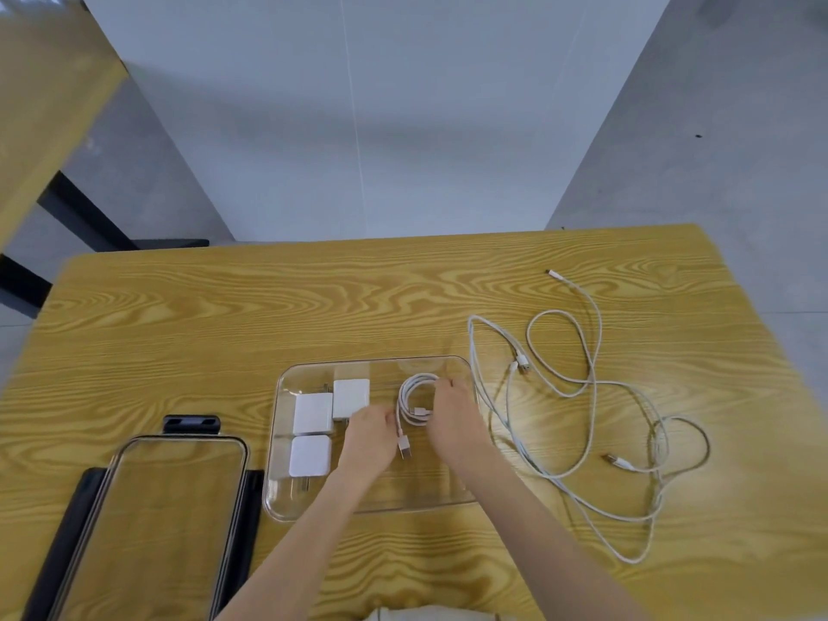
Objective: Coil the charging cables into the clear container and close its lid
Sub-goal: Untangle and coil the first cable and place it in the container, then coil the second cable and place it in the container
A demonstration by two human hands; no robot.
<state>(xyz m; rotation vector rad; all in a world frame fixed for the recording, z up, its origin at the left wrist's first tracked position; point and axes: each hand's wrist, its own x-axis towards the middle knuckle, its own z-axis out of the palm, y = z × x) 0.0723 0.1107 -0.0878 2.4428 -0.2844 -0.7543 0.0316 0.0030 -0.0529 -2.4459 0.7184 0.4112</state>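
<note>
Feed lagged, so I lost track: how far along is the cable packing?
Done: nothing finished yet. In hand: both hands, left and right, settle one coiled cable in the container, beside three chargers. Left: the loose cables still sprawl on the table to its right, and the lid lies off to its left.

Bare forearms and hands (405,423), no sleeves, rings or watch visible.

A yellow wood-grain table (224,333) fills the lower half. Beyond it lies a grey concrete floor (367,141) crossed by soft shadows — a thin pale seam runs toward 12 o'clock. At 10 o'clock stands another yellow tabletop (40,105) on black legs (85,217).
</note>
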